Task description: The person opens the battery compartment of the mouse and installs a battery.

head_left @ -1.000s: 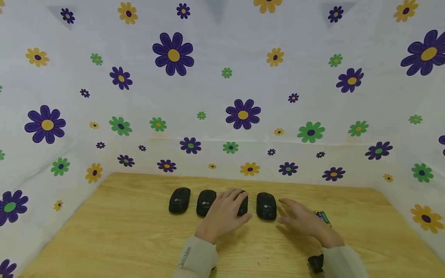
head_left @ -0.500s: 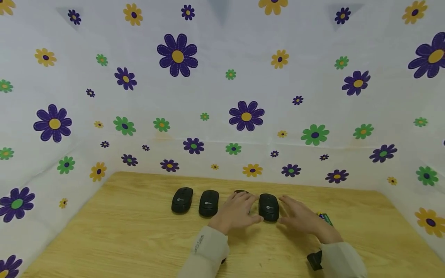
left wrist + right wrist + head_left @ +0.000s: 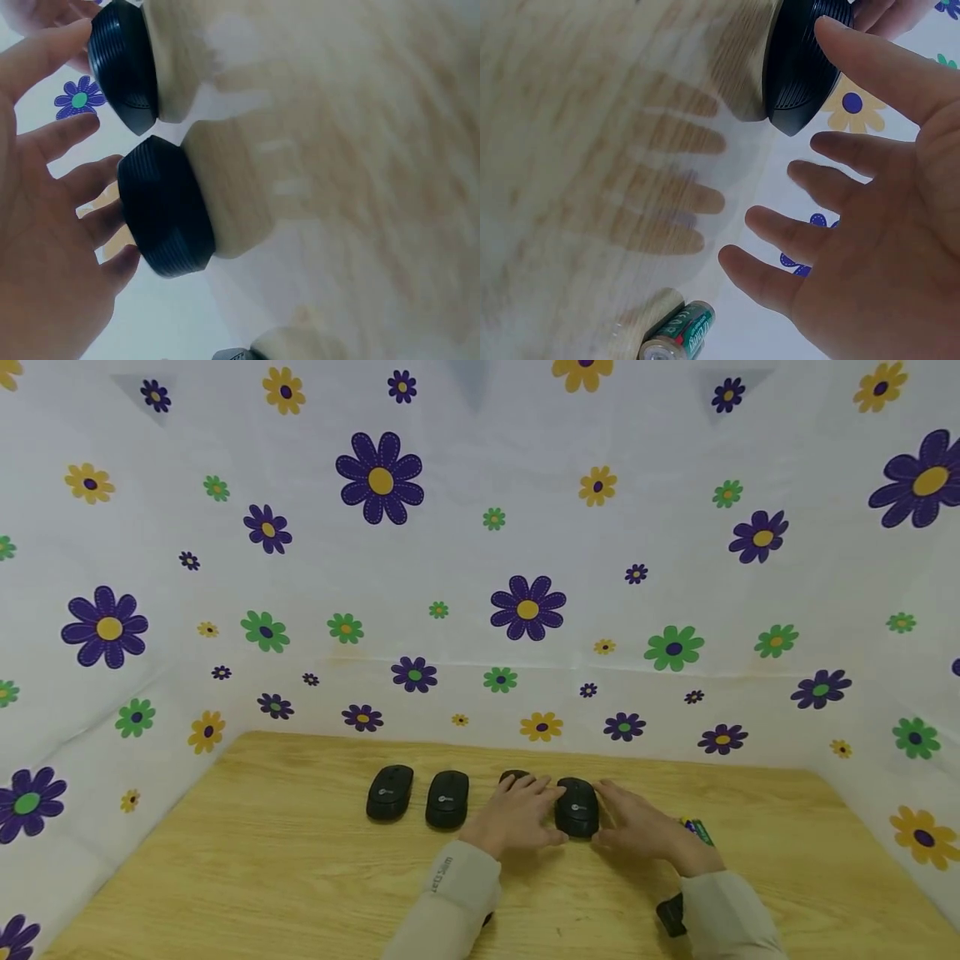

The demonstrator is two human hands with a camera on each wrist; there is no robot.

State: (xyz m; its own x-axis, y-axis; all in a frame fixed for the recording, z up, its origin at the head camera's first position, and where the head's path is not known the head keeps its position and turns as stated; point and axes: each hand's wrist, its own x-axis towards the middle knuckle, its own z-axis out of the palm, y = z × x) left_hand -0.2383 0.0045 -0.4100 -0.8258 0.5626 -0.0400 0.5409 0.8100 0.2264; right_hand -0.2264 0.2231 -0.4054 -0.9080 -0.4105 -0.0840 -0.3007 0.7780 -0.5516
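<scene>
Several black computer mice stand in a row on the wooden table. My left hand [image 3: 517, 818] hovers over the third mouse [image 3: 514, 774], covering most of it, its fingers loosely extended. In the left wrist view those fingertips lie right at the third mouse [image 3: 165, 206], and the thumb tip meets the rightmost mouse [image 3: 124, 67]. My right hand [image 3: 641, 828] is on the other side of the rightmost mouse [image 3: 577, 810]. Its thumb touches that mouse's side in the right wrist view, while the other fingers spread out straight beside it.
The first mouse [image 3: 390, 793] and second mouse [image 3: 447, 800] stand to the left. Green batteries [image 3: 682, 334] lie on the table beyond my right hand. A white flowered cloth [image 3: 450, 552] walls the table's back and sides.
My left hand has shifted right, uncovering the second mouse and coming up to the rightmost one. My right hand has edged slightly left, closer to the rightmost mouse.
</scene>
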